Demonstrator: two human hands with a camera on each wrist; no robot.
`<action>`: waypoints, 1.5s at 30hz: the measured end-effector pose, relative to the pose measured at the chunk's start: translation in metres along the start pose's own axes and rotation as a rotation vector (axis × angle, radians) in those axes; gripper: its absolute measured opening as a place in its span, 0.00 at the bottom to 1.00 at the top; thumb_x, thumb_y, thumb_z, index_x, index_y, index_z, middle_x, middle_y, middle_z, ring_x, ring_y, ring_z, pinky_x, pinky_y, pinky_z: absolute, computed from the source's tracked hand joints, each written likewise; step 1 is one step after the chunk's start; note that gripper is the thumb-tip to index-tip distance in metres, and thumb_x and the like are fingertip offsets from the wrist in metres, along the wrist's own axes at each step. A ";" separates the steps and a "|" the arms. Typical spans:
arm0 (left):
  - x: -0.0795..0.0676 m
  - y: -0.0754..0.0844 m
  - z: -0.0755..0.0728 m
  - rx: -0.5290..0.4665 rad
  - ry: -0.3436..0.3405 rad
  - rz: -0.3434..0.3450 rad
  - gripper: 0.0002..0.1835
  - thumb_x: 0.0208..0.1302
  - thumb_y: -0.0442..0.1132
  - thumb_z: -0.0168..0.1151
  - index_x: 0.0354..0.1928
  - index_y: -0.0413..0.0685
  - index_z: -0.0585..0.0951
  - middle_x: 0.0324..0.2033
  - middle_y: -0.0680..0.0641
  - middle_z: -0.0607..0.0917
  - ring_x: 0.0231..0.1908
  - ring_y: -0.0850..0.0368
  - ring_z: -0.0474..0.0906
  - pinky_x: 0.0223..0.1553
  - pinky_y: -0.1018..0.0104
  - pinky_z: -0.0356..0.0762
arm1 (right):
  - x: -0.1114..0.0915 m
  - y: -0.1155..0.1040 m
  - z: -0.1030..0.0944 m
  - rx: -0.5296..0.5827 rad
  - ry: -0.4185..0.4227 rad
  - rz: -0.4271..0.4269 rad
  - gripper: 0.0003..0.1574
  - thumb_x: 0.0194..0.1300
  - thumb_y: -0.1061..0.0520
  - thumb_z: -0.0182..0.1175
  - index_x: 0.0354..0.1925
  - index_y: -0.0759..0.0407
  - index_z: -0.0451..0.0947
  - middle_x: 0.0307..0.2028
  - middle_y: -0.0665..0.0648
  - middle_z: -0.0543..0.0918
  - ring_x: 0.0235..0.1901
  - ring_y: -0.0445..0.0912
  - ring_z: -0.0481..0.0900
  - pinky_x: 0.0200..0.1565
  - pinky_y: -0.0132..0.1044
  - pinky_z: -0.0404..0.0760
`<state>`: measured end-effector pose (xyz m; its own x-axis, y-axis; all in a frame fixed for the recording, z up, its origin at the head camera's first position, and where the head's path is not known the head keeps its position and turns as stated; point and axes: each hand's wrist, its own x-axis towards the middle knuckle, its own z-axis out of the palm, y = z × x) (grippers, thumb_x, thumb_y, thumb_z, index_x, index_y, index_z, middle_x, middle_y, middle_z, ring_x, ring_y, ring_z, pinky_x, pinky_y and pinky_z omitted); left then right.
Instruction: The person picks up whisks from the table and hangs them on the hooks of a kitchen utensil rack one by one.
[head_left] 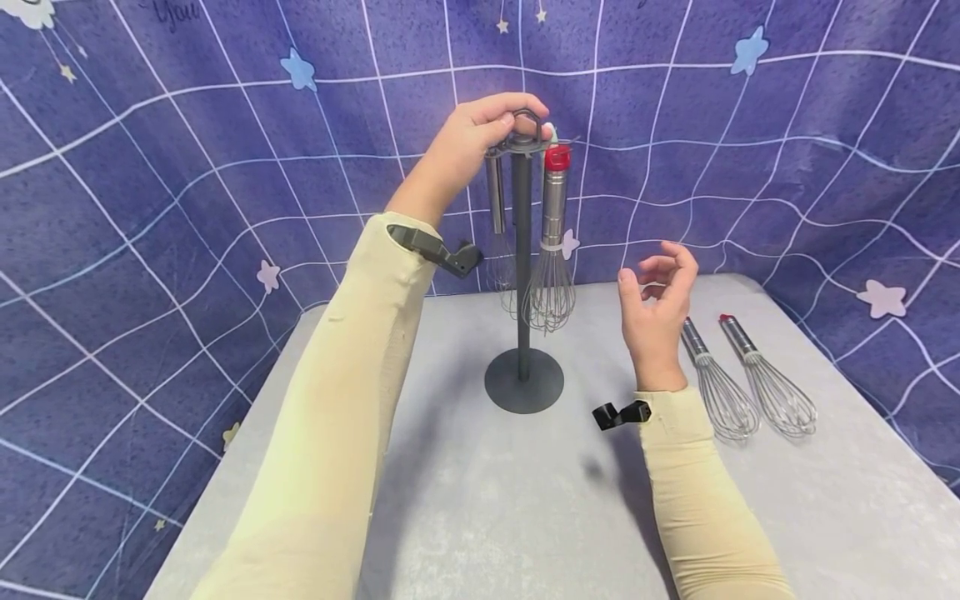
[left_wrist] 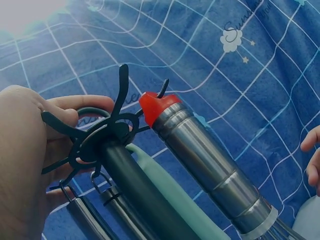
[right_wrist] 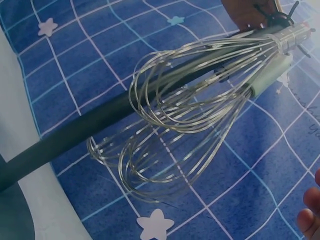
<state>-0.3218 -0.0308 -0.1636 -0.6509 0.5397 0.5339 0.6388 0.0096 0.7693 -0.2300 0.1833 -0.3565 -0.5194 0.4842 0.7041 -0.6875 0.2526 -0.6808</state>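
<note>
My left hand (head_left: 480, 137) holds the top ring of a dark utensil stand (head_left: 523, 275), thumb and fingers around it. From one of its hooks hangs a red-capped metal whisk (head_left: 553, 217). A pale green handle (left_wrist: 175, 190) hangs behind the pole in the left wrist view, and a steel handle (left_wrist: 90, 217) with a wire loop hangs nearer the left hand. My right hand (head_left: 660, 317) is raised to the right of the stand, fingers loosely bent, holding nothing. Wire whisk heads (right_wrist: 200, 90) overlap the pole in the right wrist view.
Two more whisks lie side by side on the table's right: one (head_left: 720, 387) partly behind the right hand, the other (head_left: 772, 379) with a red tip. The stand's round base (head_left: 525, 396) sits on the pale table (head_left: 480, 500). A blue gridded cloth (head_left: 225, 125) hangs behind.
</note>
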 end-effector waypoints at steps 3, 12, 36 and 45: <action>0.000 0.001 0.001 0.024 0.004 -0.003 0.16 0.77 0.31 0.43 0.50 0.43 0.82 0.43 0.44 0.88 0.49 0.50 0.83 0.56 0.62 0.74 | 0.001 0.002 -0.002 -0.007 0.011 0.006 0.31 0.62 0.62 0.63 0.61 0.62 0.66 0.42 0.67 0.74 0.39 0.49 0.73 0.41 0.35 0.69; 0.000 0.003 0.005 0.137 0.045 -0.044 0.16 0.78 0.32 0.43 0.52 0.47 0.82 0.47 0.45 0.88 0.53 0.56 0.81 0.57 0.68 0.71 | 0.015 0.018 -0.024 -0.018 0.010 0.098 0.37 0.64 0.59 0.63 0.69 0.52 0.63 0.48 0.62 0.80 0.45 0.42 0.79 0.46 0.30 0.75; -0.001 0.016 0.011 0.272 0.081 -0.134 0.17 0.80 0.34 0.43 0.55 0.52 0.82 0.50 0.50 0.87 0.54 0.60 0.78 0.55 0.68 0.70 | 0.083 0.078 -0.113 0.014 -0.095 0.492 0.45 0.72 0.55 0.62 0.79 0.45 0.52 0.41 0.44 0.83 0.34 0.36 0.86 0.30 0.28 0.83; 0.000 0.014 0.011 0.298 0.105 -0.160 0.17 0.79 0.35 0.44 0.56 0.55 0.82 0.50 0.53 0.88 0.54 0.62 0.78 0.55 0.68 0.69 | 0.096 0.085 -0.146 0.022 -0.168 0.565 0.49 0.73 0.51 0.60 0.81 0.48 0.45 0.39 0.40 0.83 0.30 0.36 0.87 0.28 0.30 0.84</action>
<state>-0.3080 -0.0211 -0.1568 -0.7811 0.4219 0.4603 0.6071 0.3404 0.7181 -0.2642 0.3732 -0.3760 -0.8803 0.3988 0.2570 -0.2904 -0.0245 -0.9566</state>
